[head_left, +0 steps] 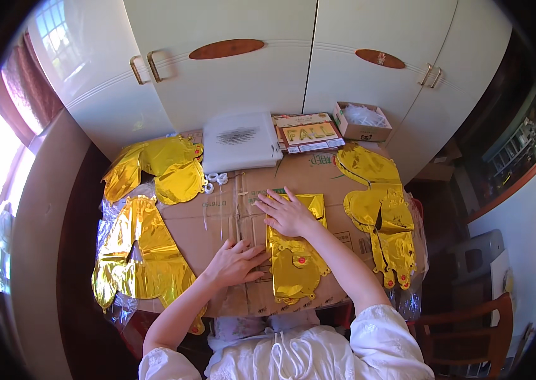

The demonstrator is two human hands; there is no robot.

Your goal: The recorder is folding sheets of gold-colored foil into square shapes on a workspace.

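A folded gold foil balloon (pixel 290 269) lies on the cardboard in front of me. My right hand (pixel 288 214) rests flat on its upper part, fingers spread toward the left. Beside its left edge, my left hand (pixel 237 263) is on the cardboard with fingers extended and nothing in it. Toward the balloon's lower end is a small red spot on the foil. Other flat gold foil balloons lie around: an A-shaped one (pixel 144 256) at the left, another (pixel 160 168) at the far left, and a curled stack (pixel 379 196) at the right.
At the back are a pile of clear plastic bags (pixel 239 142), flat printed packages (pixel 309 133) and a small box (pixel 361 121) of clear plastic pieces. White ribbon rolls (pixel 216 180) sit near the bags. Behind stand white cabinets (pixel 243 76); a wooden chair (pixel 470 329) is at lower right.
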